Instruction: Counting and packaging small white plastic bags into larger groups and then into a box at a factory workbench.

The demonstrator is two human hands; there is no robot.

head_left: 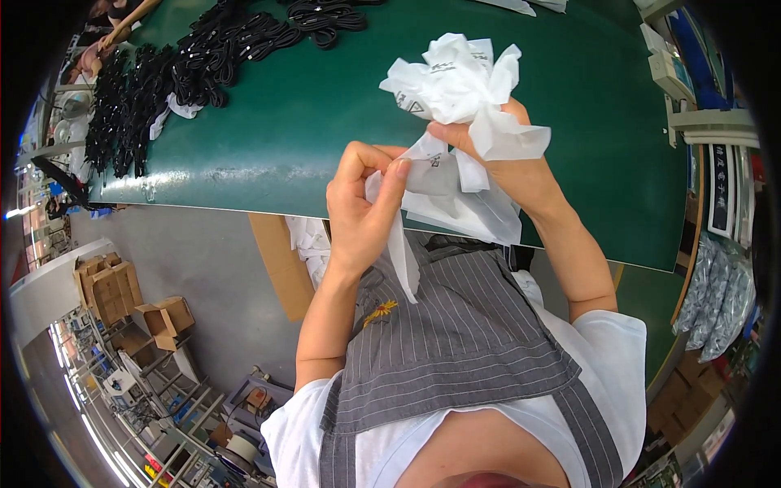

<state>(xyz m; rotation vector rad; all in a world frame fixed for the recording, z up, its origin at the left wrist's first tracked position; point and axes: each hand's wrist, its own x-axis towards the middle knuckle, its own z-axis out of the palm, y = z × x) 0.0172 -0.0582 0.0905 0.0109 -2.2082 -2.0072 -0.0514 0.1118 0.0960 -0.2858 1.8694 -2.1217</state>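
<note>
Near the front edge of the green table, both of my hands are raised over white, translucent plastic bags. My left hand [358,199] pinches the edge of a thin plastic bag [431,175] between thumb and fingers; a strip of it hangs down over my apron. My right hand [521,167] is closed round a crumpled bunch of plastic bags [451,81], its thumb pressed on their lower part. Small dark print shows on the bags. The bags partly cover the fingers of my right hand.
The green table [285,130] carries bundles of coiled black cables [236,41] and more black cables [130,106] at far left. A co-worker's arm [126,24] reaches in there. Below the edge stands a cardboard box [277,264] with white material. Clear bags [716,297] hang at right.
</note>
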